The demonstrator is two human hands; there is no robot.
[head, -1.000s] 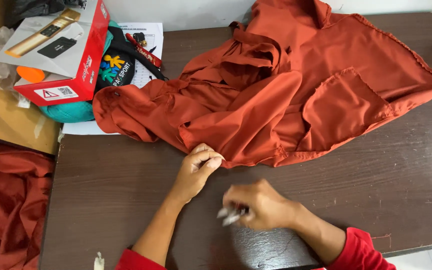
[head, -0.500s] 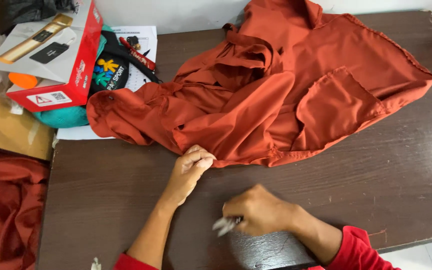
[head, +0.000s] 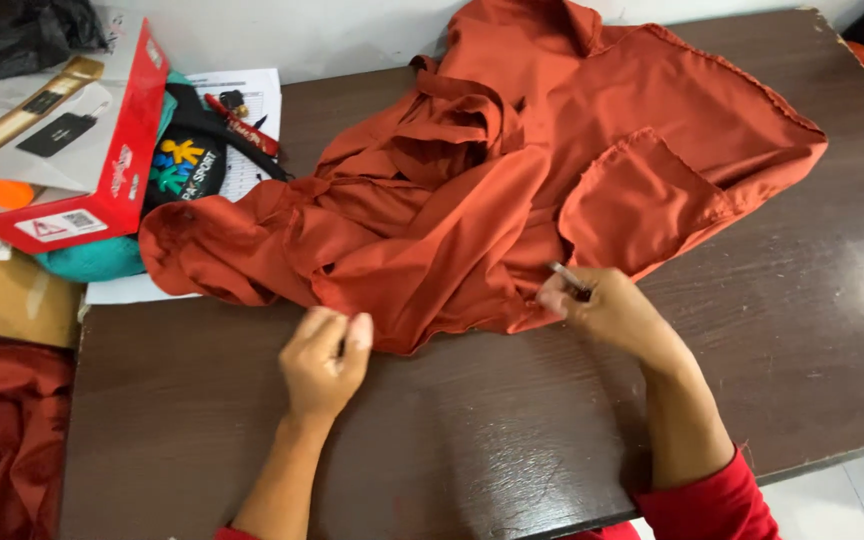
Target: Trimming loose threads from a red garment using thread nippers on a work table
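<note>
Meanwhile, a person is pinching the lower hem of a rust-orange garment (head: 512, 170) lying crumpled across a dark wooden table (head: 512, 420). The left hand (head: 324, 360) is closing thumb and fingers on the cloth's edge, while the right hand (head: 607, 308) is gripping a small slim tool (head: 567, 277) against the fabric near a patch pocket. Thin and limp, the cloth looks light and likely to slide; the hem seems the firmest hold. A red-and-white box (head: 82, 150) is sitting at the table's far left.

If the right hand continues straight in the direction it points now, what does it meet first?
The right hand points up and left, holding a small tool. It would probably meet the rust-orange garment at once, near the pocket.
</note>
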